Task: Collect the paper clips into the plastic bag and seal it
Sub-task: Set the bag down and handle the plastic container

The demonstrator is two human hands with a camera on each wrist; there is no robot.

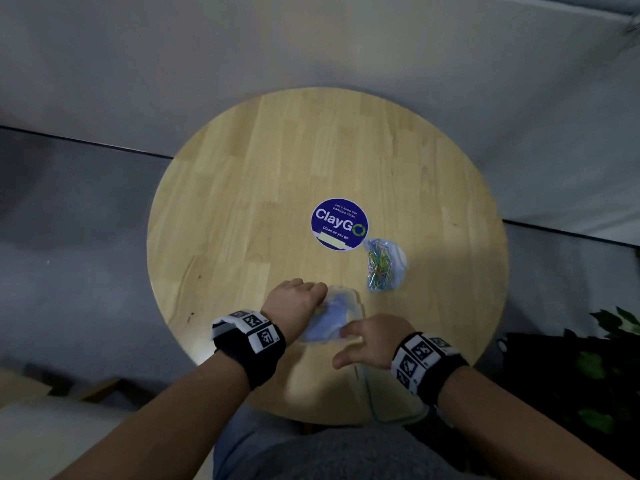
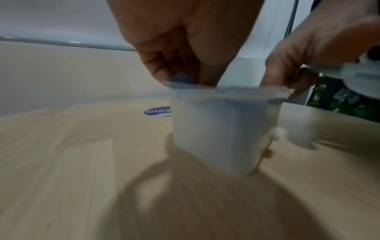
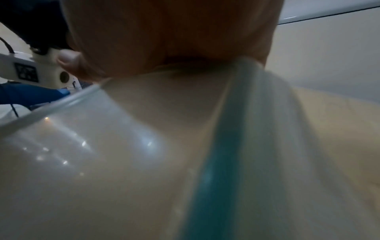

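The forearms come in from the near edge, each with a black marker-tagged wrist band (image 1: 250,332). Just beyond them both hands are closed on the plastic bag (image 1: 331,320). The left hand (image 1: 294,303) has curled fingers pinching one end of the bag's top edge. The right hand (image 1: 370,341) pinches the other end, its thumb stretched toward the near edge. In the left wrist view the bag stands upright with its bottom on the tabletop (image 1: 277,168) and its mouth held between the two grips. It looks empty, though blur hides much.

The paper clips (image 1: 381,265), a coloured heap, lie farther in toward the middle, just right of the round blue sticker (image 1: 339,224) and well apart from the bag. They seem to rest on or in clear plastic; which, I cannot tell.

The step in hand looks like opening the bag's mouth. Next, one hand should probably keep the mouth spread while the other fetches the clips, with sealing left until last.
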